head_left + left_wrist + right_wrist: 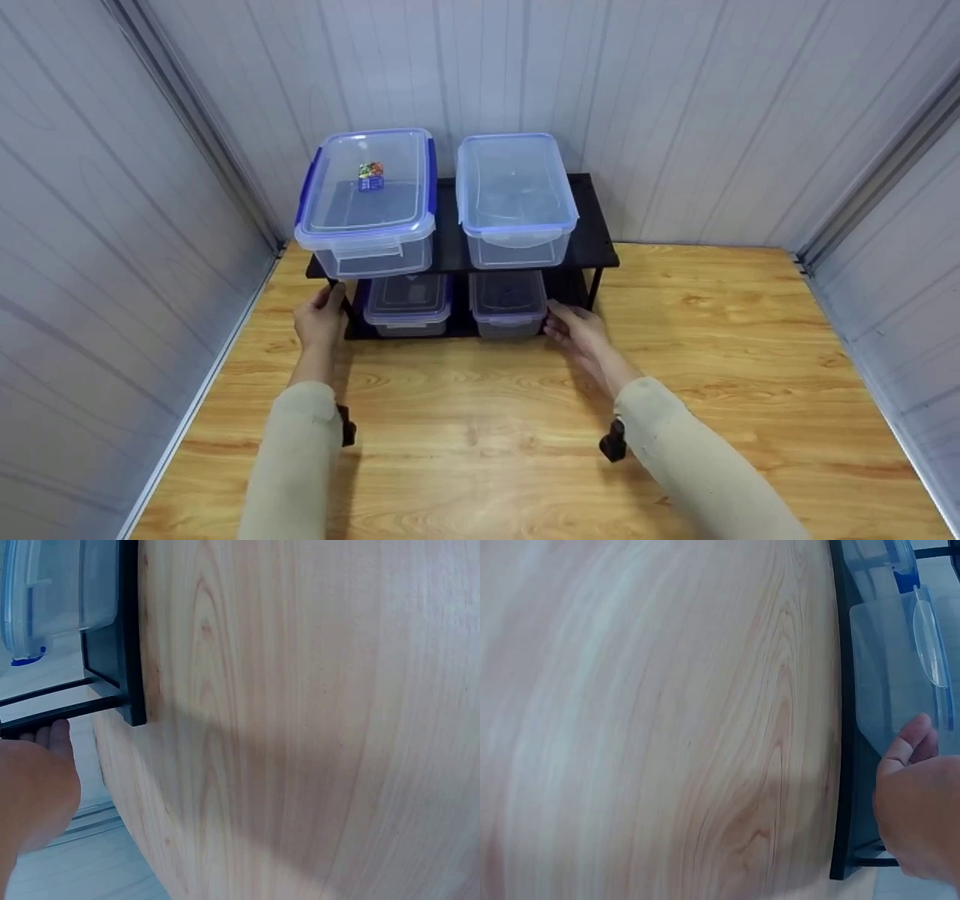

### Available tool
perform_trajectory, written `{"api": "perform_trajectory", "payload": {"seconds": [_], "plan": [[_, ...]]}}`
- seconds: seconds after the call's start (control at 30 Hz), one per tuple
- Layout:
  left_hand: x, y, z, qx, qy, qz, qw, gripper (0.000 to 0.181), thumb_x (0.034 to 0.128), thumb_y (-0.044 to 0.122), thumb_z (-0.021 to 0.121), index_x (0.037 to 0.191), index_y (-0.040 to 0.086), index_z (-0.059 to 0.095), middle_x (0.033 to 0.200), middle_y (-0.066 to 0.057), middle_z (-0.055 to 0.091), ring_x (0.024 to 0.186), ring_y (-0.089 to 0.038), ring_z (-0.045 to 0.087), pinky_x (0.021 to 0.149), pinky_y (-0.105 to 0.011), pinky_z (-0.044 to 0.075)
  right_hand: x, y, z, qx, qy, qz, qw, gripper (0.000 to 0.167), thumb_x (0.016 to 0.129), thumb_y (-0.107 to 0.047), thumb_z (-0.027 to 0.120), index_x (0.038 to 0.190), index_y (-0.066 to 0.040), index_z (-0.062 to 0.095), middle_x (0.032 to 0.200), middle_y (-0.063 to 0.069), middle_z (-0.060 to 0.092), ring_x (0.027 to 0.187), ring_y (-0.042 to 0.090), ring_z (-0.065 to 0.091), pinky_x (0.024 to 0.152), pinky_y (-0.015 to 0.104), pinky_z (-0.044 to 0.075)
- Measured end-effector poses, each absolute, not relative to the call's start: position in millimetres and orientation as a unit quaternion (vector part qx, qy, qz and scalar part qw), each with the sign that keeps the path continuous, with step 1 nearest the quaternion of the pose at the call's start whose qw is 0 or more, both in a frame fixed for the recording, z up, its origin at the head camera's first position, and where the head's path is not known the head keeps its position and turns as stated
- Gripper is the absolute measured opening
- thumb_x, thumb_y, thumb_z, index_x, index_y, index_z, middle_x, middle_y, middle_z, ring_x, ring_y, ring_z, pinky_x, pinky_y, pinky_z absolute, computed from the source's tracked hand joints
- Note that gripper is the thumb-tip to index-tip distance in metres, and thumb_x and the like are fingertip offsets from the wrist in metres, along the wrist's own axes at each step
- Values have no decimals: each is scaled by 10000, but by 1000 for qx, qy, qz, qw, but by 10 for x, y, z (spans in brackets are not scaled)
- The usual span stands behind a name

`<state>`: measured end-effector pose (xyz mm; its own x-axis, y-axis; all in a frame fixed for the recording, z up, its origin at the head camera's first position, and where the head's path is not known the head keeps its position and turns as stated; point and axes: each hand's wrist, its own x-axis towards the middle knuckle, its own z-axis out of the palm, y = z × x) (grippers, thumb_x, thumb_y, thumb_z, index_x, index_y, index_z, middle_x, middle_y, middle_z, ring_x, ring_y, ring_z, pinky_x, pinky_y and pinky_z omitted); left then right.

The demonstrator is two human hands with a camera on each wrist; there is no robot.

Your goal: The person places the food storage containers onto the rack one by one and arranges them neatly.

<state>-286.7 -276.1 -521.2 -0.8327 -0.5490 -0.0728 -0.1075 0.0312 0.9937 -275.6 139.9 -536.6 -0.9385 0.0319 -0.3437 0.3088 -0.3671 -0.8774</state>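
Observation:
A two-tier black rack (445, 225) stands on the wooden surface. At its front left post, the left hand (319, 319) grips the thin upright; in the left wrist view, the fingers (56, 736) lie against it. My right hand (581, 334) touches the right side of the small clear box (510, 300) on the lower tier. Its fingertips meet that box's side in the right wrist view. Left of it on the same tier is another lidded box (409, 300) with blue edging. Part of the right hand's fingers is hidden.
On the upper tier sit two larger lidded boxes: one with blue clips and a sticker (364, 195) at left, one with a pale lid (517, 195) at right. White panel walls (525, 75) enclose the back and sides. Wooden surface (465, 435) extends in front of the rack.

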Motion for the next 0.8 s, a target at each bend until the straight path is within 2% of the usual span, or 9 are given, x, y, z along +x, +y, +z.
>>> {"api": "perform_trajectory", "payload": {"seconds": [0.13,0.23,0.3,0.43,0.6,0.7,0.8], "plan": [[-2824,-2810,-5108,239,-729,-632,112,489,1073,332,666,1479,62,630,1469,-187,633,1295,-289,616,968,-238,551,-2660,1511,-5304,132,566,-807,102,299,1073,-151,673,1257,60,567,913,37,662,819,132,683,836,261,616],[-2771,-2875,-5008,240,-754,-607,74,535,1098,340,619,1564,89,538,1589,-158,529,1456,-305,507,1156,-341,468,-2574,1605,-5232,112,584,-796,114,340,1082,-155,661,1305,70,539,980,54,658,883,156,687,906,305,614],[-2722,-2909,-4923,234,-767,-595,55,567,1107,330,599,1599,74,481,1629,-164,479,1503,-331,452,1219,-401,407,-2521,1675,-5184,100,598,-787,117,345,1084,-153,658,1316,70,535,1011,66,664,917,171,691,938,329,609],[-2627,-2958,-4751,211,-805,-554,19,632,1108,355,586,1634,52,411,1647,-195,446,1527,-358,414,1247,-445,366,-2426,1842,-5086,79,619,-773,110,352,1081,-132,657,1325,87,529,1041,73,669,954,185,691,947,335,609],[-2495,-3011,-4599,187,-841,-508,-10,682,1102,403,589,1648,53,381,1647,-206,442,1523,-381,414,1247,-475,363,-2307,2095,-4986,42,678,-727,103,439,1090,-156,650,1379,145,511,1110,104,670,980,165,693,930,307,610],[-2410,-3050,-4536,162,-865,-475,-17,708,1097,437,586,1644,37,380,1640,-222,443,1516,-398,416,1242,-499,365,-2236,2242,-4918,10,733,-674,93,504,1088,-230,668,1398,143,528,1182,154,682,994,138,692,946,311,608],[-2314,-3080,-4496,123,-892,-435,-15,718,1094,451,590,1622,2,404,1614,-258,459,1495,-430,433,1226,-543,377,-2153,2395,-4861,-23,795,-601,76,560,1076,-329,687,1413,100,561,1259,193,666,1054,170,686,952,312,606]]}}
